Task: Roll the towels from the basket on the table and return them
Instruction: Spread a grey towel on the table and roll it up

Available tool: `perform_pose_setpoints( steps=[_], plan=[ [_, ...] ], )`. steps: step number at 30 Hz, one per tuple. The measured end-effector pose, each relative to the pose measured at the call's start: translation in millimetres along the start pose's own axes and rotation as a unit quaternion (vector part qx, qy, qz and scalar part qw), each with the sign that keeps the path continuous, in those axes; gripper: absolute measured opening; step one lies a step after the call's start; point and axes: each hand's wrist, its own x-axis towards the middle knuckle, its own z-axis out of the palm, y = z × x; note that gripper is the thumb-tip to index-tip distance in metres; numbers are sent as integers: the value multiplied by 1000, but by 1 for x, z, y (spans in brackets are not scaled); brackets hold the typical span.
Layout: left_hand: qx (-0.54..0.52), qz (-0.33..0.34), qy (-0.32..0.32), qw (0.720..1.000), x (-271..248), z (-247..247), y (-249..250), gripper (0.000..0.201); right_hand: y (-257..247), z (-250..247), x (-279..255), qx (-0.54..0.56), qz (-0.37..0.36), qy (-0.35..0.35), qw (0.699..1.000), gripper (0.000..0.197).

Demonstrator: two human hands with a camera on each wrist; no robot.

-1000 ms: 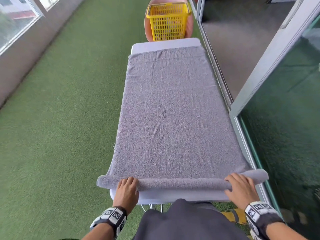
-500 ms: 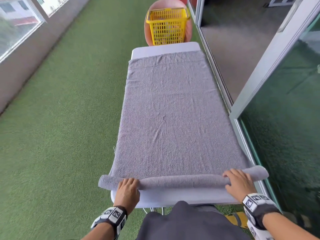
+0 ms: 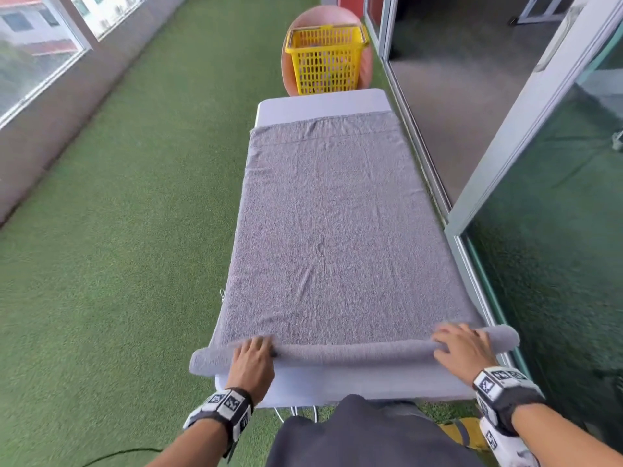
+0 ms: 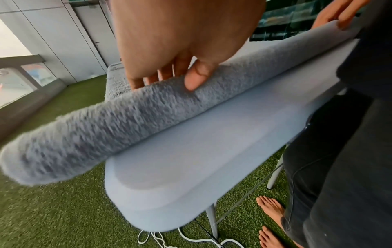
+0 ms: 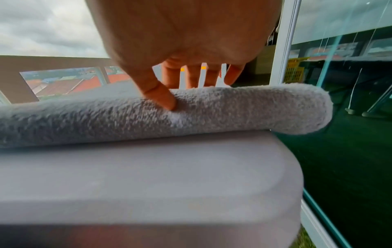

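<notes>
At the near end of the tabletop [image 3: 323,387], both hands sit on a rolled edge of a grey towel [image 3: 330,230]. Left hand [image 3: 252,360] lies over the roll toward its left end, fingers reaching over the top, thumb pressed into the near side; the left wrist view shows the thumb [image 4: 196,76] denting the pile. Right hand [image 3: 464,353] does the same near the right end, fingers spread across the top of the roll, thumb [image 5: 159,95] dug into the near face. Both hands curl round the roll, gripping it.

Roll [image 3: 354,352] is a thin, fuzzy grey tube running the full width of the tabletop; both ends stick out past the side edges. A bare strip of pale tabletop shows between roll and the person's body. Beyond the roll the towel lies flat and spread along the tabletop, mostly smooth, faint creases mid-length, hem band near the far edge. Far end stops short of the tabletop's far edge, leaving a bare strip.

Yellow slotted basket [image 3: 325,60] stands past the far end of the tabletop, on a round pinkish surface. Green turf floor [image 3: 118,247] on the left, glass door frames on the right.
</notes>
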Motion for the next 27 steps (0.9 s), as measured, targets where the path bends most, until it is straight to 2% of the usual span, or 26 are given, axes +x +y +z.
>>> perform_pose_setpoints(
  steps=[1,3,5,7,9,12,14,15,16,18,20,22,25,26,27],
  plan=[
    [5,-10,3,1000,5,2,-1,48,1,-3,3,15,5,28,999,32],
    [35,-2,-17,999,5,6,-3,53,5,-1,3,37,-2,57,998,38],
    [44,40,-45,997,-3,15,-7,60,9,11,-6,26,-14,16,999,47],
    [24,27,-65,997,-13,19,-6,67,10,25,-16,-2,-7,-12,1000,51],
    [22,13,-69,997,-17,13,-1,49,6,28,-22,-12,17,-25,999,41],
    [8,19,-28,999,-6,0,4,13,1,13,-12,-13,18,-49,999,22],
    [26,26,-9,999,5,-1,4,52,1,4,-2,-9,18,-30,999,23],
    [35,16,-7,999,9,1,3,65,2,2,2,8,22,4,1000,29],
    [41,4,-18,999,10,2,3,68,3,3,4,31,22,40,998,34],
    [49,9,-32,998,6,6,1,56,6,11,1,51,7,55,997,43],
    [37,16,-64,997,-3,10,2,57,6,22,-10,17,-7,18,1000,49],
    [26,14,-73,997,-12,9,6,46,4,26,-18,-16,8,-5,1000,43],
    [34,21,-23,999,-8,-2,15,11,2,13,-9,-10,46,-33,998,19],
    [35,18,2,999,-4,-3,17,12,2,8,-2,-9,55,-33,998,15],
    [37,12,16,999,0,-4,18,22,2,4,5,2,59,-13,998,19]
  ],
)
